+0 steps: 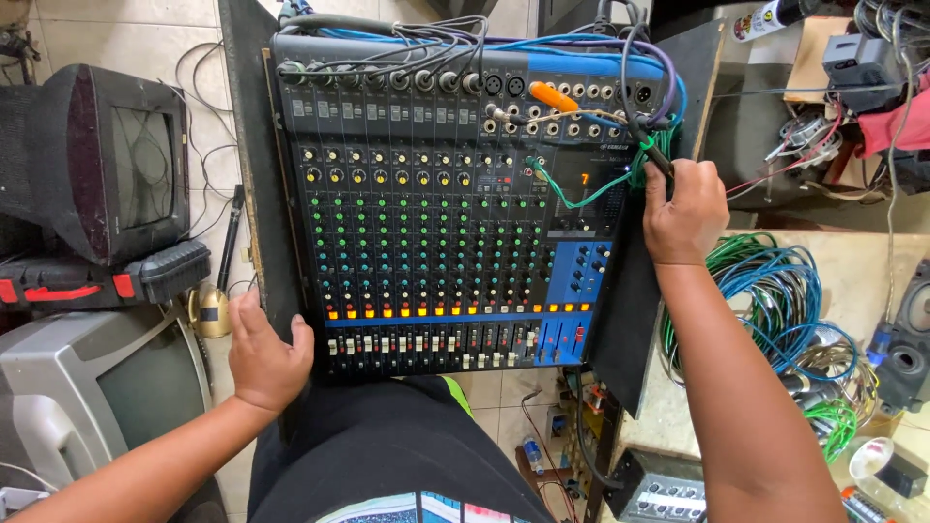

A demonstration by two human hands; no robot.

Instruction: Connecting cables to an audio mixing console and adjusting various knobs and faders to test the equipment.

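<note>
Tiled workshop floor, cluttered; black board across the person's lap bearing one audio mixing console, many-channel, rows of coloured knobs, lit orange buttons, faders along the near edge. Left hand: fingers loosely spread, resting on the board at the console's near left corner, holding nothing. Right hand: closed around a black cable at the console's right edge, near green wires. Left: two old television sets. Right: coiled blue and green cables on a bench
</note>
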